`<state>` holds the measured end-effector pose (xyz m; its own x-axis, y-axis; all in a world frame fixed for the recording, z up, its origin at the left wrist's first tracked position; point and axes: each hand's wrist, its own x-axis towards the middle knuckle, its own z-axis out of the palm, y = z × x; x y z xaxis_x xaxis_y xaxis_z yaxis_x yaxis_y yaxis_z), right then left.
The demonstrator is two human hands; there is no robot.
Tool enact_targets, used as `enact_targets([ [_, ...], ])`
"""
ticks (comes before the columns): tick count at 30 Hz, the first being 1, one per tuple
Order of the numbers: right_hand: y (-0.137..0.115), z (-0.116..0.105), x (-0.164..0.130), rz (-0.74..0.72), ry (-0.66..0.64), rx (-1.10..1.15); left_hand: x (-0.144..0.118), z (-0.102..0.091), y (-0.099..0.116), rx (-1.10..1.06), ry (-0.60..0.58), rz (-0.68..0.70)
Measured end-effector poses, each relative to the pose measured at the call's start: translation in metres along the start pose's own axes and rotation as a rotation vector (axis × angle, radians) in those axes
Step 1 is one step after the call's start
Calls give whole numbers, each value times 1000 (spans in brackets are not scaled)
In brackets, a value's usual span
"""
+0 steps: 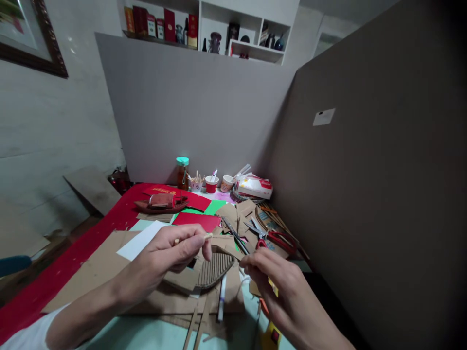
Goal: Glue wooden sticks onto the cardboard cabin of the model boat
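My left hand [178, 250] is closed in a pinch on a thin pale stick [207, 236], whose tip pokes out past the thumb and forefinger. Just below that hand sits a small cardboard boat [217, 267] with a ribbed deck, partly hidden by the fingers. To its right, my right hand [279, 279] has its fingertips pinched together; whatever they hold, if anything, does not show. A dark, slender tool [235, 234] ends close to those fingertips, and I cannot tell whether they touch it. Red-handled scissors [279, 238] lie just beyond the right hand.
Cardboard sheets [91, 267] and scraps cover much of the table. A reddish-brown model boat [162, 203] stands at the back left. Behind are a bottle [183, 175], paper cups [211, 184] and a tissue pack [255, 186]. A grey partition [365, 170] borders the right side.
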<state>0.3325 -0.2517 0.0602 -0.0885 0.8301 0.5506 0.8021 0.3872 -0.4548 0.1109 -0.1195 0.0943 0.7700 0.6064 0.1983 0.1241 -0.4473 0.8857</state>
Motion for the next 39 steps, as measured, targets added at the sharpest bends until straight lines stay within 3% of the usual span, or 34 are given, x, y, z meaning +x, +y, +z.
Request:
enact_targets([
  [4,-8,2,-9,35,-121,199,-8,-1,-2,-331,-121,-102],
  [7,-14,6,-4,84,-181,349,-11,-1,-2,-375,-146,-127],
  [10,-15,15,6,180,-125,453,-17,7,-7,-403,-174,-187],
  [13,-16,31,14,223,-35,592,-28,24,-20,-468,-282,-302],
  [16,-19,49,14,225,-69,801,-40,42,-34,-487,-274,-373],
  [18,-22,58,11,328,-138,933,-46,49,-41,-491,-215,-410],
  [22,-23,68,9,444,-129,982,-49,51,-52,-441,-122,-449],
  [24,-21,70,13,447,-105,952,-47,46,-55,-415,-139,-452],
  [26,-16,69,20,487,-97,894,-44,33,-59,-281,-72,-413],
  [27,-13,68,24,507,-77,860,-42,23,-61,-188,4,-380],
  [28,-9,67,29,518,-59,819,-39,12,-64,102,164,-281],
  [30,-1,67,36,504,-43,714,-31,-10,-71,254,282,-280],
  [34,11,76,42,380,-68,480,-17,-36,-80,389,272,-326],
  [39,10,89,38,336,-105,390,-11,-31,-77,456,215,-397],
])
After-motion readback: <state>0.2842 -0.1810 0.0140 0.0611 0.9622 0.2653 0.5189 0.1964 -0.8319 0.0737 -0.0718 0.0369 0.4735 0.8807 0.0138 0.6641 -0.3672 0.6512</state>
